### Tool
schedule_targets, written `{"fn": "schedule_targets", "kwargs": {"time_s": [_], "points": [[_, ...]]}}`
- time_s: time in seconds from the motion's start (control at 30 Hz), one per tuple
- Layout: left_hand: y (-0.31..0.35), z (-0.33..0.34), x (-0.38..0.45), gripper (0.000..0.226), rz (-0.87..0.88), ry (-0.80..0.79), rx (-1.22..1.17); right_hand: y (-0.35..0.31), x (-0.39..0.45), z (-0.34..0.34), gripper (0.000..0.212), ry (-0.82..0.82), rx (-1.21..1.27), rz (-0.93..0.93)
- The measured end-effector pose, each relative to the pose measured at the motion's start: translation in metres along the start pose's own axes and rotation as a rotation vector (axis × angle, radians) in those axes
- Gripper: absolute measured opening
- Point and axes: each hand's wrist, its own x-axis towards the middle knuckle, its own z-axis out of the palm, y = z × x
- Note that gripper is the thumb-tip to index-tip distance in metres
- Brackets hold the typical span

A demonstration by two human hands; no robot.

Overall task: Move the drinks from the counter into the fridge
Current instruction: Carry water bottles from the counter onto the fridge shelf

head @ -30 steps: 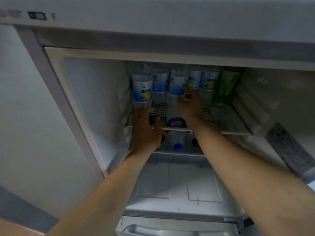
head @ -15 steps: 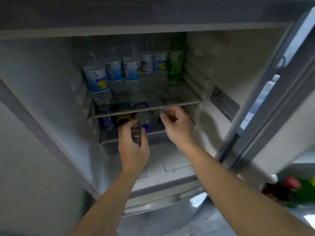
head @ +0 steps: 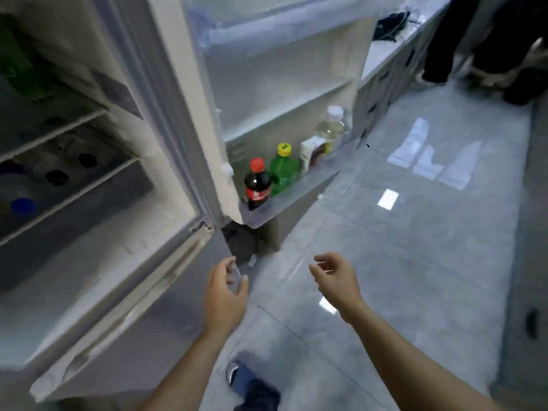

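up and left of the left hand (head: 223, 295), inside the open fridge (head: 166, 120): drinks lying on their sides on the lower shelf (head: 71, 194), caps facing out, two dark caps (head: 57, 177) and a blue cap (head: 23, 205) showing, all blurred. green bottle (head: 17, 69) higher still on the upper shelf, at the far left. straight above both hands, in the bottom rack of the open fridge door (head: 284, 93): cola bottle (head: 257, 185) with a red cap, upright, touching a green soda bottle (head: 284, 170) with a yellow cap; next along, a small carton (head: 311, 152), then a clear bottle (head: 330, 126) with a white cap. both hands out in front over the grey tiled floor (head: 430, 232), holding nothing, fingers loosely curled; right hand (head: 336, 280) just beside the left, apart from it. left hand close to the lower corner of the fridge body. far up and right of the right hand, a surface (head: 382, 51) with a dark item (head: 390, 25) on it, too blurred to tell. beyond that, dark trouser legs (head: 486, 37) of another person. below the hands, a blue shoe (head: 246, 381).
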Motion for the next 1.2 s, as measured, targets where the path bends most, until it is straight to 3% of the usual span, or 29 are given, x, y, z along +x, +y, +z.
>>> {"fn": "schedule_targets", "kwargs": {"time_s": [0.1, 0.2, 0.37, 0.67, 0.97, 1.2], "points": [[-0.017, 0.041, -0.026, 0.038, -0.262, -0.319, 0.023, 0.054, -0.014, -0.063, 0.017, 0.134, 0.058, 0.214], [-0.046, 0.059, -0.048, 0.038, -0.572, -0.535, 0.037, 0.099, -0.030, -0.106, 0.023, 0.206, 0.149, 0.414], [-0.083, 0.061, -0.050, 0.038, -0.752, -0.591, 0.204, 0.149, -0.059, -0.144, 0.030, 0.313, 0.210, 0.634], [-0.094, 0.099, 0.013, 0.035, -0.783, -0.737, 0.325, 0.187, -0.110, -0.160, 0.028, 0.506, 0.217, 0.916], [-0.003, 0.240, 0.076, 0.039, -0.668, -0.867, 0.160, 0.208, -0.125, -0.181, 0.021, 0.580, 0.242, 1.104], [0.053, 0.320, 0.101, 0.037, -0.633, -0.850, 0.209, 0.228, -0.061, -0.255, 0.019, 0.529, 0.254, 1.152]]}}
